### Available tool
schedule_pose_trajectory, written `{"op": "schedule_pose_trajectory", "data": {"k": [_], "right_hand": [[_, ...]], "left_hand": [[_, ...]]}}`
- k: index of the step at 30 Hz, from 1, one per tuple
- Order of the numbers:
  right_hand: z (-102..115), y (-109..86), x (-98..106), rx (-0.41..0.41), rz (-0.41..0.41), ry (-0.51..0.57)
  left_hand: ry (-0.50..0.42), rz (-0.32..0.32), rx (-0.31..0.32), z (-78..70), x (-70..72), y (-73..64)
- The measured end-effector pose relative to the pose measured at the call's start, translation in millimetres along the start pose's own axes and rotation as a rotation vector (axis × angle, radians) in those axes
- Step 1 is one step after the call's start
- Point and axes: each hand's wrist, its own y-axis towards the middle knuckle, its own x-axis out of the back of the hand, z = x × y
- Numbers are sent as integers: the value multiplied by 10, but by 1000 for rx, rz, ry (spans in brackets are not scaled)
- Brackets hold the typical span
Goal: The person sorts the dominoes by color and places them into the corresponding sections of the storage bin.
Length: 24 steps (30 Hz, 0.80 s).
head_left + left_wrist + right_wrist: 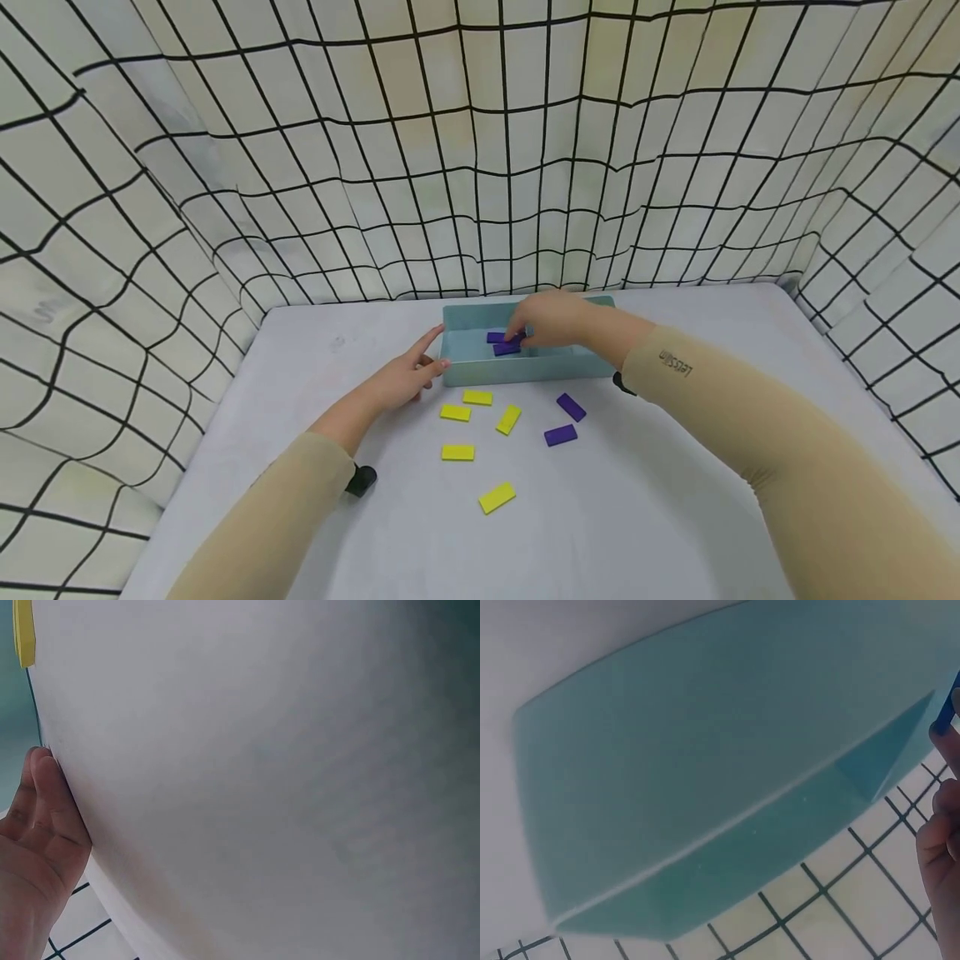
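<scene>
A teal box with a divider inside stands near the back of the white table. My right hand reaches into its left compartment and pinches a purple block, seen as a dark blue strip at the right wrist view's edge. Below those fingers, a purple block lies on the box floor, with another purple block just behind it. At the box's left end, my left hand touches the wall with extended index finger and thumb.
In front of the box lie several yellow blocks, the nearest to me a tilted yellow block. Right of them are two purple blocks, one a purple block. A white backdrop with a black grid surrounds the table's back and sides.
</scene>
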Motion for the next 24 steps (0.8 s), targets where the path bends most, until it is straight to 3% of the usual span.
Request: {"op": "schedule_pose_trajectory", "data": {"k": [9,24], "right_hand": [[76,309,-126,1,28,-102],[174,532,-168,-9,56,-176]], "left_hand": [[-23,-4,-9,-22,-13,-24],[-30,-2,-33,24,-5,-31]]}}
